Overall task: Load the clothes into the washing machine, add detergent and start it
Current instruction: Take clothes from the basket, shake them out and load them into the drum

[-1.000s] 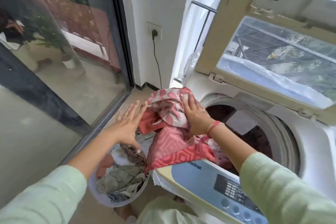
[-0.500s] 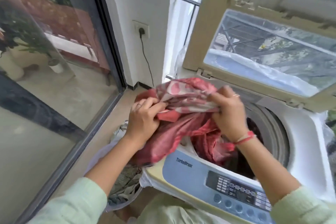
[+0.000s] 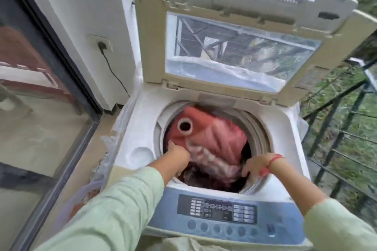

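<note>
Top-loading washing machine [image 3: 138,120], white casing, sides wrapped in clear plastic film [image 3: 111,149]; lid [image 3: 151,47] raised upright at the back, cream frame with a see-through window [image 3: 234,51]

Drum [image 3: 259,128]: round opening, grey rim; holds a red cloth [image 3: 214,136], salmon-red with pale patterned bands, bunched high and filling most of the opening; a pale ring with a dark centre [image 3: 185,126] shows on its upper left; darker laundry [image 3: 195,177] lies under it at the near edge

Left hand [image 3: 178,154]: inside the drum at the left rim, fingers clenched into the near edge of the red cloth, knuckles towards the camera; pale green sleeve [image 3: 122,199] to the wrist

Right hand [image 3: 254,166]: at the near right of the opening, motion-blurred; fingers spread and pointing down, loose, touching the lower right edge of the red cloth beside the rim, gripping nothing; red thread band [image 3: 274,159] on the wrist

Control panel [image 3: 216,209]: blue front strip, dark display block with small white keys, a row of round buttons [image 3: 216,228] below (the lettering is too blurred to read; no brand name legible)

Surroundings: wall socket [image 3: 101,42] with a black plug [image 3: 101,46], its cable [image 3: 114,73] running down behind the machine; glass door [image 3: 40,108] on the left; dark metal railing [image 3: 346,118] and greenery on the right
</note>
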The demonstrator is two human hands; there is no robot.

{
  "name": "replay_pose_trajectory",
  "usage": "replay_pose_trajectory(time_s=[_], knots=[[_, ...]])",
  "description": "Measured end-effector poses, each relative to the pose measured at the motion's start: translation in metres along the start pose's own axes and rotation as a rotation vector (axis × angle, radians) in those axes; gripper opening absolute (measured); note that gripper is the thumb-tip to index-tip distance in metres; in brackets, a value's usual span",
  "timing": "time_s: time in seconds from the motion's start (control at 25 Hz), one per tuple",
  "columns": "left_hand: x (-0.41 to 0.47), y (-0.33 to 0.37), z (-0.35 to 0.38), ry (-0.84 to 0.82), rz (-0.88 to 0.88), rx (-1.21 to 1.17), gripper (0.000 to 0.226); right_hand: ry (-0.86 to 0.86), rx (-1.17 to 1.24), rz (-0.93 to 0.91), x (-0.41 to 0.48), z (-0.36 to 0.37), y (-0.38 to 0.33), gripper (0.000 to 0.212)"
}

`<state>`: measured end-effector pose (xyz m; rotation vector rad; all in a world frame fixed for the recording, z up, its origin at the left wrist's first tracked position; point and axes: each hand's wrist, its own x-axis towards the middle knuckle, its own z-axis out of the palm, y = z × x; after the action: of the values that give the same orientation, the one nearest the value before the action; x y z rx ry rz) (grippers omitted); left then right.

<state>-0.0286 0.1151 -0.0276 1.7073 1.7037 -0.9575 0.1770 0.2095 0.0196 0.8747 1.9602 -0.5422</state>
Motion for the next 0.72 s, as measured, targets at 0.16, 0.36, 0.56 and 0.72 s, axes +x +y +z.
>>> replay_pose_trajectory(time_s=[0.16, 0.36, 0.56, 0.72], knots=[[0.007, -0.013, 0.009, 0.192, 0.049, -0.136, 0.048, 0.474, 0.117, -0.074, 0.024, -0.006, 0.002, 0.041], [-0.051, -0.047, 0.019, 0.772, 0.008, -0.501, 0.039, 0.558, 0.294, -0.272, 0.024, -0.027, -0.037, 0.035], [-0.142, -0.11, 0.082, 1.337, -0.347, -0.757, 0.039, 0.934, 0.673, -0.55, 0.001, -0.046, -0.127, 0.027], [-0.197, -0.147, 0.186, 1.307, -0.654, -0.937, 0.05, 0.903, 0.705, -0.844, -0.017, -0.047, -0.231, 0.023]])
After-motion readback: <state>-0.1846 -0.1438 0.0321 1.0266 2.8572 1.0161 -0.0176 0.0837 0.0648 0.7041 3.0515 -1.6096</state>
